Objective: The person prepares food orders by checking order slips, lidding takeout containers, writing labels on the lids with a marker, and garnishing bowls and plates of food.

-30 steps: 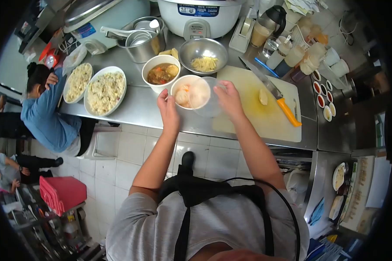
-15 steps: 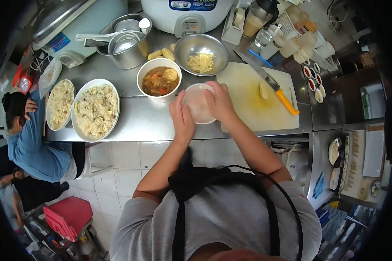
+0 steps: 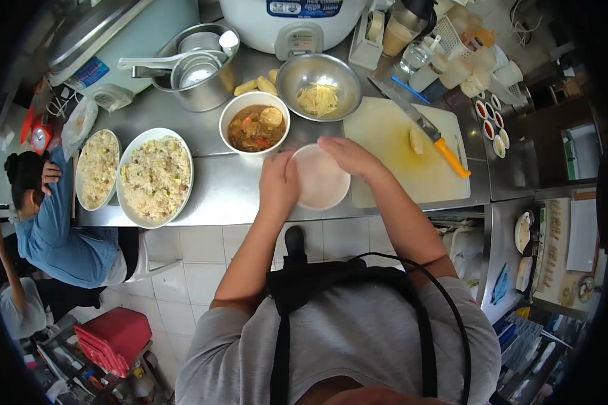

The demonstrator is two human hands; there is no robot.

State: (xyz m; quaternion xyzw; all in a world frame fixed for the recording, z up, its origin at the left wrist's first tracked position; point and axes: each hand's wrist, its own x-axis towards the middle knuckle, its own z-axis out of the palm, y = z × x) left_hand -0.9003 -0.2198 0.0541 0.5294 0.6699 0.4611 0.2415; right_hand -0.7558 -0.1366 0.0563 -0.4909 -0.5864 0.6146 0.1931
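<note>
A round translucent plastic lid (image 3: 323,177) is held between my two hands at the front of the steel counter. My left hand (image 3: 279,182) grips its left rim, the fingers close together. On the upper right rim is my right hand (image 3: 351,159), its fingers bent over the edge. Just beyond my left hand stands a white tub of stew (image 3: 255,150), uncovered, with meat, carrot and a pale round slice in it. A steel bowl (image 3: 350,71) with pale yellow strips sits behind the lid.
A cutting board (image 3: 385,182) bears a yellow-handled knife (image 3: 446,155) and a pale peeled piece (image 3: 416,142). Two dishes of fried rice (image 3: 155,177) stand left, by a seated person (image 3: 67,229). Behind are a steel pot (image 3: 206,98) and a rice cooker (image 3: 257,34).
My hands have drawn the lid slightly nearer to my body, away from the tub, and it faces the camera more. The whole view has shifted a little.
</note>
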